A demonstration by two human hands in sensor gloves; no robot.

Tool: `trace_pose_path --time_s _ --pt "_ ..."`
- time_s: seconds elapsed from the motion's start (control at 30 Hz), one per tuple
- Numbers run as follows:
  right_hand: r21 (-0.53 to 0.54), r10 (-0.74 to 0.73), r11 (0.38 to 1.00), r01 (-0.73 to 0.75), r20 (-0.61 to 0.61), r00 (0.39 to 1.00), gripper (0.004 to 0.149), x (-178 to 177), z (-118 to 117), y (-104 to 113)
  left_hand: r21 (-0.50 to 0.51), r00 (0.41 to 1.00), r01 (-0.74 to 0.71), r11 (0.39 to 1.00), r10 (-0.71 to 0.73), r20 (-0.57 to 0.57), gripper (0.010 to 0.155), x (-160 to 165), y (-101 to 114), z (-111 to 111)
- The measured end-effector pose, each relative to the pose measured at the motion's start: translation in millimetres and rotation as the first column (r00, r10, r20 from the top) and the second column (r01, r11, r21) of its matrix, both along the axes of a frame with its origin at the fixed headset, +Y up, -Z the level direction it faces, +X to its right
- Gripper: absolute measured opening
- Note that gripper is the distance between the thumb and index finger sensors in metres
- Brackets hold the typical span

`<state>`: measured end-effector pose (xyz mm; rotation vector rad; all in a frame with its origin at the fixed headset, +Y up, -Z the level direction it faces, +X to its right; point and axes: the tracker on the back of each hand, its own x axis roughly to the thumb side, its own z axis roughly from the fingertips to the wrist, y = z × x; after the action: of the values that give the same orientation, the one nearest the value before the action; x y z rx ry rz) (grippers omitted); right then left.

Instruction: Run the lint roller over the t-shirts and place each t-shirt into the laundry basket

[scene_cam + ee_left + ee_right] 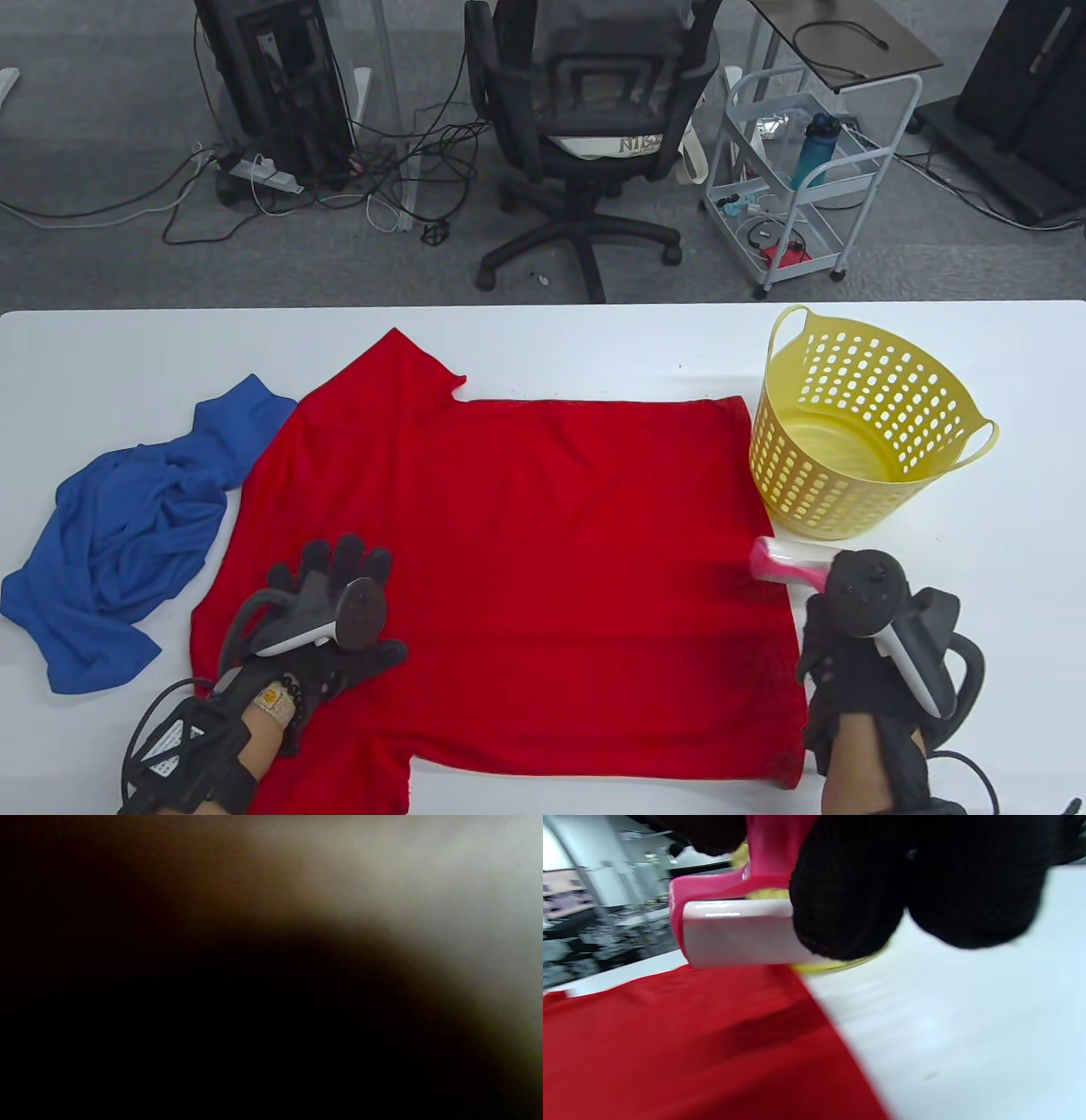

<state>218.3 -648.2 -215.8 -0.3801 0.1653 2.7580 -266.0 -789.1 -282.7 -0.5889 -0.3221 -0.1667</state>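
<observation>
Right hand (857,628) grips the lint roller (785,562) at the red t-shirt's (526,552) right edge, its barrel lying crosswise; left hand (327,611) presses flat, fingers spread, on the opposite side.

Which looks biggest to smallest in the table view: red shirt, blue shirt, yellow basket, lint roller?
1. red t-shirt, spread flat, clearly largest.
2. blue t-shirt and yellow laundry basket: similar apparent size; the shirt is crumpled, so unranked.
3. lint roller, smallest, partly hidden by the right hand.
</observation>
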Motion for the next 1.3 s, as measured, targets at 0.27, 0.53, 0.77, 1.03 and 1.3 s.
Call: trace_pose_path --time_s 0.27,0.53,0.77,1.03,1.3 --pt "-0.157 0.152 0.969 -0.190 -0.228 0.962 0.065 -73.8 -20.1 -39.6 -0.136 1.000 0.001 0.991 -0.004 -0.018 0.105 -3.8 -13.2 -1.3" --pt "-0.066 0.286 0.953 -0.297 -0.133 0.949 0.061 -101.8 -93.0 -59.2 -0.142 1.000 0.005 0.990 -0.007 -0.016 0.105 -2.7 -11.7 -0.3" --pt "-0.069 0.234 0.970 -0.232 0.020 0.972 0.061 -121.9 -172.6 -66.5 -0.144 1.000 0.005 0.990 -0.007 -0.014 0.105 -2.4 -11.7 0.1" --pt "-0.097 0.187 0.978 -0.182 0.040 0.982 0.063 -124.8 -191.0 -70.4 -0.146 1.000 0.005 0.989 -0.007 -0.014 0.104 -2.1 -11.6 0.4" --pt "-0.226 0.260 0.925 -0.306 -0.211 0.942 0.064 -103.5 -103.3 -51.3 -0.149 1.000 0.004 0.989 -0.006 -0.014 0.104 -2.1 -11.3 0.7"
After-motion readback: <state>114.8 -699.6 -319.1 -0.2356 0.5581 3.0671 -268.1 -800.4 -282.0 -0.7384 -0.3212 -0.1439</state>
